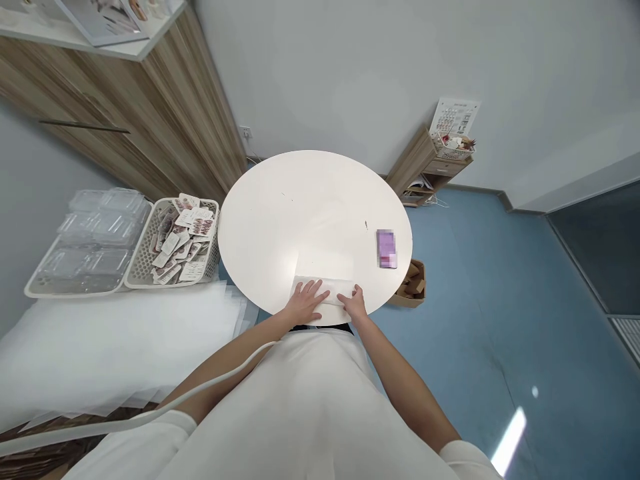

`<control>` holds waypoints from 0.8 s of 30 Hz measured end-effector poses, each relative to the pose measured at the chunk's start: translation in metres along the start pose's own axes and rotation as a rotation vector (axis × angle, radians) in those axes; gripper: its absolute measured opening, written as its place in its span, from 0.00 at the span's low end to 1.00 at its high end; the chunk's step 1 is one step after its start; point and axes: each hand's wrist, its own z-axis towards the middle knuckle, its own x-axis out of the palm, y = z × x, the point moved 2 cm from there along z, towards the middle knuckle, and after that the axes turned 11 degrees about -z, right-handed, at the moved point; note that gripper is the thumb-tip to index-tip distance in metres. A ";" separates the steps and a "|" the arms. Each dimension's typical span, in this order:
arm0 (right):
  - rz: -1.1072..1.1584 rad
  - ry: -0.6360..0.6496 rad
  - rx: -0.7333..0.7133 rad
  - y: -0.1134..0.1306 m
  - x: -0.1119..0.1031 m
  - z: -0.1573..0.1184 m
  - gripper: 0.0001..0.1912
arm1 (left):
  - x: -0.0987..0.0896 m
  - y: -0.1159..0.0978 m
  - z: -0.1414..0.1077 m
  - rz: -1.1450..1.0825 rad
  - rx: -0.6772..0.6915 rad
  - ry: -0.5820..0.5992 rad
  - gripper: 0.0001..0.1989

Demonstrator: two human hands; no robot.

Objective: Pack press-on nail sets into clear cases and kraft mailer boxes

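Note:
A white folded sheet lies at the near edge of the round white table, with a thin flat part reaching away from me. Whether it is paper or thin foam I cannot tell. My left hand rests flat on its left half, fingers spread. At its right end, my right hand grips the sheet's edge with thumb and fingers. To the right on the tabletop lies a purple blurred phone-like rectangle.
Left of the table stand a white basket of printed cards and a basket of clear plastic boxes. A stack of white sheets lies nearer. A cardboard box is on the floor at right. A white cable crosses my left arm.

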 end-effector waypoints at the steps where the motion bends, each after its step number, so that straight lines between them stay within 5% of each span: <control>1: 0.010 0.013 0.018 0.005 -0.001 0.003 0.45 | 0.000 0.000 0.001 0.002 0.002 0.001 0.35; 7: 0.005 0.117 -0.075 0.029 -0.007 0.015 0.21 | -0.002 -0.007 0.007 -0.019 0.019 0.000 0.40; 14: -0.166 -0.054 -0.106 0.024 -0.004 0.026 0.14 | 0.006 -0.016 0.010 -0.057 -0.048 -0.003 0.43; 24: -0.191 -0.041 -0.172 0.032 -0.013 0.027 0.07 | 0.003 -0.014 0.003 -0.092 -0.022 -0.084 0.29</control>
